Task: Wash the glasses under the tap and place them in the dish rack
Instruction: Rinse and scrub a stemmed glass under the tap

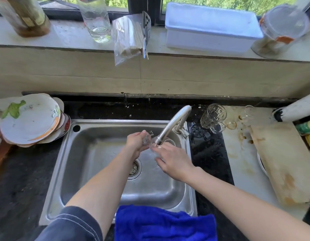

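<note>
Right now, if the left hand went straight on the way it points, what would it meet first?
Probably the glass that the right hand holds under the tap; the left hand looks close to it, depth unclear.

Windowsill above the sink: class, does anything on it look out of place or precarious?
Yes. The clear bag of wooden sticks overhangs the windowsill's front edge, its lower end dangling against the wall. The metal utensil beside it also pokes past the edge. Either could slip off.

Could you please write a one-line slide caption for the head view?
Left hand and right hand hold a clear glass under the tap over the steel sink.
</note>
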Demonstrator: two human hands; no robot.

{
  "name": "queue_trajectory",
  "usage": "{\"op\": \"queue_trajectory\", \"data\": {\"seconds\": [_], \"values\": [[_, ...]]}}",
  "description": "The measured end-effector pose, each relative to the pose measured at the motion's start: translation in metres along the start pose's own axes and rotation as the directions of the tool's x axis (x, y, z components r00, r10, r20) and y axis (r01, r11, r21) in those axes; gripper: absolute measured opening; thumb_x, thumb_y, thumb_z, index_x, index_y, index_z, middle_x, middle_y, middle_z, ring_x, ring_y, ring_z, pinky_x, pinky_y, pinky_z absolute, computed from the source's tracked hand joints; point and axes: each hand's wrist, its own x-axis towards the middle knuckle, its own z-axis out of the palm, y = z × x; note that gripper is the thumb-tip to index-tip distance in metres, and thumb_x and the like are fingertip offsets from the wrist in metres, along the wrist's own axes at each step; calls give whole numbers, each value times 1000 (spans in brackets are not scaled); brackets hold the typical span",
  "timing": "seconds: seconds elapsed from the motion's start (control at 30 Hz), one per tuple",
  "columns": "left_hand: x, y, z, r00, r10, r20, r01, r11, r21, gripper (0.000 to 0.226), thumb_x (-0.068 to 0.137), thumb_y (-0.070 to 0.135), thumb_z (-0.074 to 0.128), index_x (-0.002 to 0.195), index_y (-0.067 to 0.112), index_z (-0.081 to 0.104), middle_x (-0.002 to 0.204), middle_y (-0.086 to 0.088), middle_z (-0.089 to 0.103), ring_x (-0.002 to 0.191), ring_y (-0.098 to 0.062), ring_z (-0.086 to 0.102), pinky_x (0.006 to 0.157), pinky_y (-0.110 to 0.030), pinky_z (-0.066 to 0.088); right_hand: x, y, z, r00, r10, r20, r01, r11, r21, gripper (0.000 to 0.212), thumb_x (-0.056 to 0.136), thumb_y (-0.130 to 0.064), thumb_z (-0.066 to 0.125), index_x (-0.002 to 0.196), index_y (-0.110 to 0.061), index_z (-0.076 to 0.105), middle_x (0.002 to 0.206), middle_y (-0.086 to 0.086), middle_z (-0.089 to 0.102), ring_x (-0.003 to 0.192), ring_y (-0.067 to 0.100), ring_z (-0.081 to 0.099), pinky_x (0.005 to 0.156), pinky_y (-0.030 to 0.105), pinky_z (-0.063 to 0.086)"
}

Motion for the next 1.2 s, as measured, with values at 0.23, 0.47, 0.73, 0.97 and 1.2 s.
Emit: {"op": "queue_trajectory", "data": {"seconds": [0.23,0.47,0.73,0.97,1.2], "values": [[4,5,-20,996,46,-83,-44,999,19,24,97,18,54,78,6,62,78,-12,61,63,-22,58,46,-26,55,1,-3,-4,989,-97,107,105,992,-70,43,97,-27,44,139,-18,44,137,-2,52,127,19,44,93,41,46],[5,6,-32,992,27,-121,-28,1000,-9,22,97,19,55,79,7,61,79,-11,62,62,-21,59,53,-30,57,2,-9,-9,980,-145,139,158,984,-88,39,96,-25,45,134,-18,49,134,0,55,121,20,49,89,35,43],[-6,1,-24,986,42,-163,-80,969,-232,23,99,19,50,83,7,61,81,-11,62,67,-19,58,49,-25,54,9,-21,-9,993,92,68,-108,952,286,36,96,-36,51,127,-20,60,130,-1,62,120,17,54,102,38,42],[-11,-7,-36,986,-159,51,159,987,6,12,97,21,51,95,12,58,84,-8,61,72,-24,57,67,-36,48,10,-16,-16,993,110,47,-119,943,311,28,95,-33,55,114,-19,70,111,5,70,105,23,61,92,38,46],[-5,3,-36,946,-313,80,229,824,519,36,85,39,67,101,6,63,90,-13,65,68,-30,64,78,-46,56,7,-10,-15,936,-304,179,333,929,-162,11,75,-7,71,72,-16,65,72,-4,63,74,20,61,54,29,43]]}}
